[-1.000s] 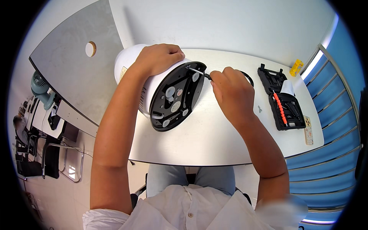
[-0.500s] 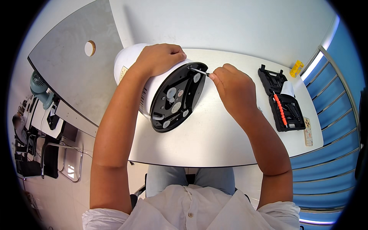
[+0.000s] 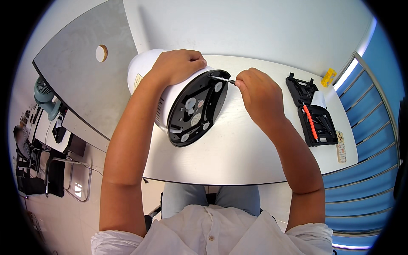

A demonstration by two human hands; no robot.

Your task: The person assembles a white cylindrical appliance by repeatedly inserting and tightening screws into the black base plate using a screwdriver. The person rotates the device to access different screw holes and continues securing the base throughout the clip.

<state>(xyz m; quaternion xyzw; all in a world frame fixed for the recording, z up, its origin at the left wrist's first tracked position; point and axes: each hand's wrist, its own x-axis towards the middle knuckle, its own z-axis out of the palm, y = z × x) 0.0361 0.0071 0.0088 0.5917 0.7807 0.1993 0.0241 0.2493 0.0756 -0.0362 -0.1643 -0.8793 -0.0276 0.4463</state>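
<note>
A rounded white appliance (image 3: 146, 59) lies on its side on the white table, its oval black base (image 3: 197, 106) turned toward me. Round pale feet and recessed holes dot that base. My left hand (image 3: 178, 67) lies over the top of the housing, fingers curled against it and steadying it. In my right hand (image 3: 260, 91), closed around the handle, is a screwdriver (image 3: 221, 78). Its thin metal shaft points left, and the tip sits at a hole near the upper edge of the base. Whether a screw is in that hole cannot be made out.
On the right of the table (image 3: 212, 165) lies an opened black tool case (image 3: 316, 123) with an orange flexible shaft (image 3: 310, 123). A beige remote control (image 3: 341, 146) is beside it, a yellow object (image 3: 328, 77) behind. A grey panel (image 3: 85, 72) stands left; metal railings (image 3: 365, 140) border the right.
My right hand has shifted slightly up and turned a little on the screwdriver, showing more of its dark handle end. The tip stays at the same hole; my left hand remains in place.
</note>
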